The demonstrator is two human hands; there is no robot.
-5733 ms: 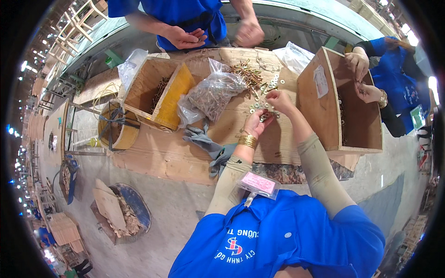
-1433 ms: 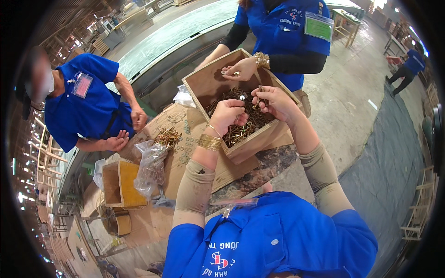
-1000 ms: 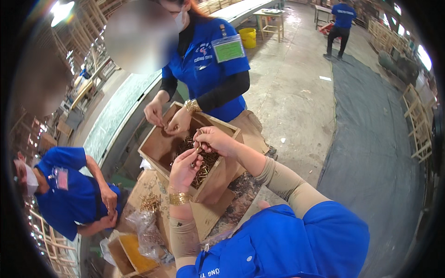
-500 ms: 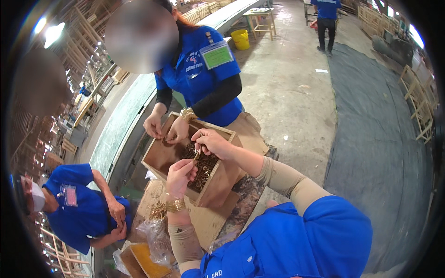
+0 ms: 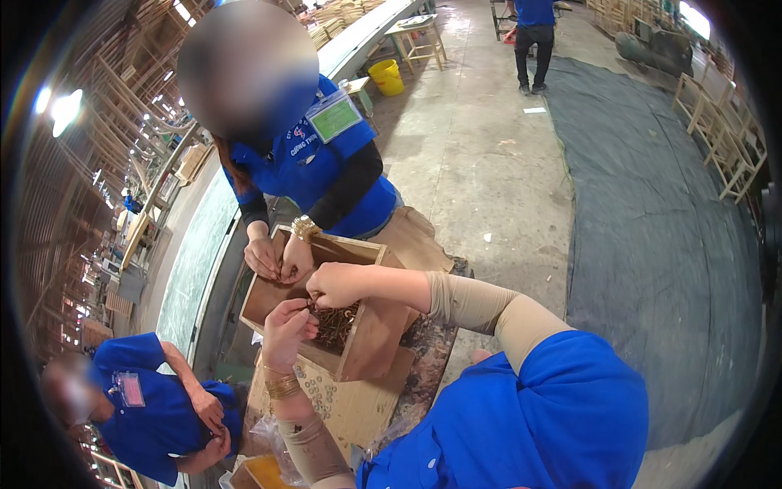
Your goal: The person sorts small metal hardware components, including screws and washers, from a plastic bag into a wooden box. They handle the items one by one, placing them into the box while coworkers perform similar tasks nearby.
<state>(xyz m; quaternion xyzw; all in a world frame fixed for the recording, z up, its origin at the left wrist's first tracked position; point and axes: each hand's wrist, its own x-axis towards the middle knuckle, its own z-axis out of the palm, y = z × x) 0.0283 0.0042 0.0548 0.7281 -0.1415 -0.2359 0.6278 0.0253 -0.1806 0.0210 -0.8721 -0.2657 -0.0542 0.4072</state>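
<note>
Over a wooden box (image 5: 366, 346), my left hand (image 5: 285, 330) and my right hand (image 5: 338, 285) meet with pinched fingertips. Between them is a small dark bolt (image 5: 311, 303), mostly covered by the fingers. Below my hands, the box holds a heap of brass-coloured bolts (image 5: 332, 328). Several small washers (image 5: 318, 389) lie scattered on a board (image 5: 362, 407) beside the box, near my left wrist. Across the box, a co-worker's hands (image 5: 281, 259) are close together over its far left corner, handling something too small to make out.
Another person's hands (image 5: 213, 424) are together at the left. A clear plastic bag (image 5: 277, 444) and a small box with a yellow inside (image 5: 265, 471) are by my left forearm. Farther off are a yellow bucket (image 5: 386, 77), a wooden stool (image 5: 419, 37) and a walking person (image 5: 533, 41).
My view has shifted, so the scene sits lower and farther left. My hands have come closer together over the box, and washers on the board have come into sight.
</note>
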